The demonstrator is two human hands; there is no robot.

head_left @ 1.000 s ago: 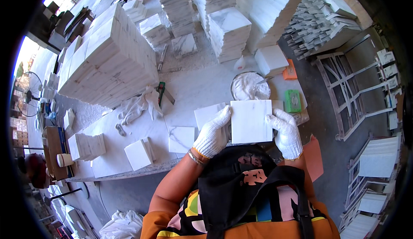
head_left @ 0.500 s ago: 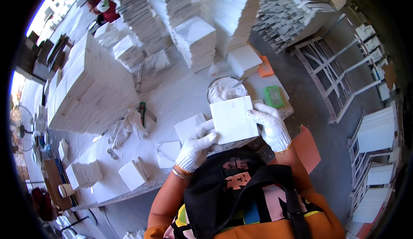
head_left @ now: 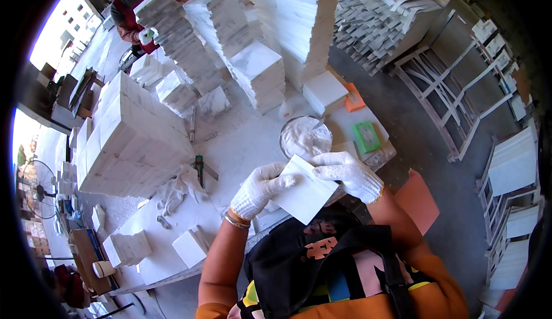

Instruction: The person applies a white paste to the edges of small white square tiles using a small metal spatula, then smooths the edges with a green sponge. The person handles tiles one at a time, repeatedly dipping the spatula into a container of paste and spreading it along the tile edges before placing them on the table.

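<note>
A square white marble tile (head_left: 307, 195) is held between my two gloved hands, tilted so one corner points away from me. My left hand (head_left: 260, 189) grips its left edge, thumb lying on the face. My right hand (head_left: 349, 175) pinches the upper right edge; some of its fingers are hidden behind the tile. Just beyond stands a round bowl (head_left: 305, 137) of white paste with a putty knife (head_left: 318, 125) resting in it. The bowl is close to the tile's far corner. Other tiles on the table are partly covered by my left hand.
Tall tile stacks (head_left: 307, 26) rise at the back, with a large tile block (head_left: 135, 141) on the left. A green box (head_left: 366, 137) and an orange box (head_left: 353, 97) lie right. A green-handled tool (head_left: 199, 170) is beside crumpled gloves (head_left: 183, 188). A co-worker (head_left: 135, 14) stands far left.
The tile has turned from nearly square-on to a diagonal, and its lower corner has come nearer my body. Both hands have shifted their hold along its edges. More of the co-worker shows.
</note>
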